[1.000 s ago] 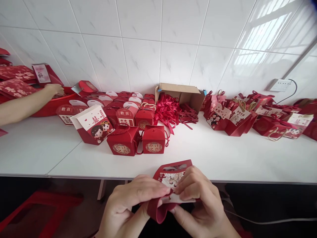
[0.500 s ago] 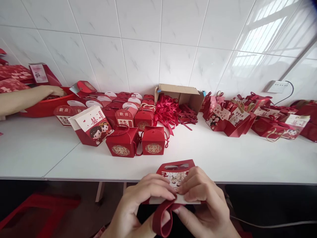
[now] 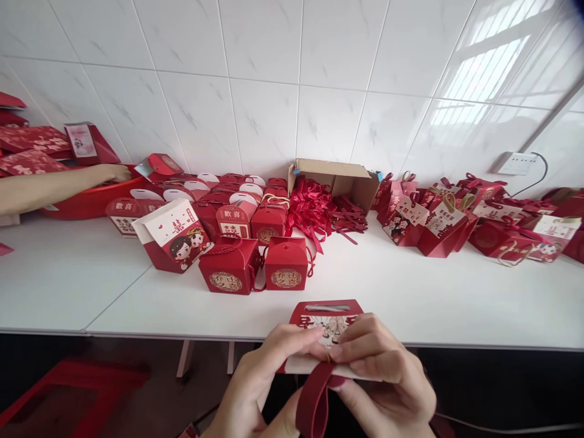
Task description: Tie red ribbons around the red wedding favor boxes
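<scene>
Close to me, at the table's front edge, is a red and white gift box (image 3: 326, 306) with a cut-out slot and printed figures on its face. A dark red ribbon loop (image 3: 314, 398) hangs from its near edge. My left hand (image 3: 267, 374) is closed on the box's left side, its thumb by the loop and its fingertips on the printed face. My right hand (image 3: 383, 371) pinches the near edge from the right, where the ribbon meets the card. The fingers partly hide that meeting point.
Two red boxes with cord handles (image 3: 286, 261) stand ahead, beside a white-topped box (image 3: 173, 234). Behind are red ribbons (image 3: 310, 207) by an open carton (image 3: 337, 165). Finished-looking bags (image 3: 440, 225) stand right. Another person's arm (image 3: 59, 190) reaches into a red basin (image 3: 82, 204).
The ribbon loop has shifted slightly right and now hangs more downward at the box edge. My left fingers have lifted and straightened somewhat. The view has moved a little.
</scene>
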`<state>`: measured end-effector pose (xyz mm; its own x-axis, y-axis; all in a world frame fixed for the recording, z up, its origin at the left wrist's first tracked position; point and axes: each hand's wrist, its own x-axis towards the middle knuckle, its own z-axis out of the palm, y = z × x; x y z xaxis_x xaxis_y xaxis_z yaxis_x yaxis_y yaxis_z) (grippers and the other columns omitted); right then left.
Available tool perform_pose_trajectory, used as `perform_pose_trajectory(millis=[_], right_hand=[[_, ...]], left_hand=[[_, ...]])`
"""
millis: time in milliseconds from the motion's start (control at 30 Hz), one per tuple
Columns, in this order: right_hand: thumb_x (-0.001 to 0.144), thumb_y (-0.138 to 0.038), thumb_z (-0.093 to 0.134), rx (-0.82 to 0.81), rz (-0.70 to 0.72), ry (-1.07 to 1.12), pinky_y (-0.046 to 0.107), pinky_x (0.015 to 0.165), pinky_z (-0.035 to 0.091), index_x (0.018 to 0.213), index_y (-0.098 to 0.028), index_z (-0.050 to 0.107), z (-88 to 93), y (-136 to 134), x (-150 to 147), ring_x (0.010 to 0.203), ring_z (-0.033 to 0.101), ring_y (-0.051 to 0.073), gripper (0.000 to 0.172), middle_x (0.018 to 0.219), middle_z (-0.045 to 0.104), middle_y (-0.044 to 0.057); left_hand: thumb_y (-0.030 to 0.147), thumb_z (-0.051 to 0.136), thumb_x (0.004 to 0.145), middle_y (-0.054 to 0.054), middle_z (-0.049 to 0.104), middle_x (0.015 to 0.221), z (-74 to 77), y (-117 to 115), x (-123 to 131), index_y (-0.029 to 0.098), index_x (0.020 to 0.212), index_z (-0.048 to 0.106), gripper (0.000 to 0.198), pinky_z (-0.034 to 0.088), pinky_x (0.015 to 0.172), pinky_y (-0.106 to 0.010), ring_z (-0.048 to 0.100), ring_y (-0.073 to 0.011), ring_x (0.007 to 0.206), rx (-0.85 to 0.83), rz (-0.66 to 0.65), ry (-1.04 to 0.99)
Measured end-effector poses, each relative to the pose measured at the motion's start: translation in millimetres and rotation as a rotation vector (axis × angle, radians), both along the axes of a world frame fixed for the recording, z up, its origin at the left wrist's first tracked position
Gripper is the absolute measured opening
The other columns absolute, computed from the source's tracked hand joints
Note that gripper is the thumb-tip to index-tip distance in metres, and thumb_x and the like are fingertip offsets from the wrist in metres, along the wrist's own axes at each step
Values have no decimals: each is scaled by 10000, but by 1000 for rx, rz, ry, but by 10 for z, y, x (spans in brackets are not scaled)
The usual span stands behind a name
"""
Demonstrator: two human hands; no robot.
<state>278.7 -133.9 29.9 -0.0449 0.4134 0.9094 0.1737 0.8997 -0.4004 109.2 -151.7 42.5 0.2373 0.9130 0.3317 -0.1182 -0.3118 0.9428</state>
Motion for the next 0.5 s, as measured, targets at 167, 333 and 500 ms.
perform_pose_trajectory(millis=[167,333,500], right_hand=[[804,-64,669,-42,37,13,348,574,523,967,-196,597,-7,8,-13,649,621,184,222,762,711,59],[813,-76,674,-66,69,-1,359,601,519,991,-204,584,-8,-1,-9,666,616,181,236,773,700,54],[799,-68,694,-202,71,66,367,628,507,929,-214,568,-29,-34,-35,675,625,181,233,785,680,39]], left_hand=[[289,674,837,-66,709,995,29,81,27,285,1121,705,285,564,839,-271,676,-222,951,133,-67,-56],[318,644,857,-78,692,969,17,67,31,266,1092,708,249,576,799,-271,669,-221,920,147,-69,-77],[268,646,859,-64,674,1030,-39,89,16,279,967,733,139,533,889,-258,662,-218,1011,127,-13,-58]])
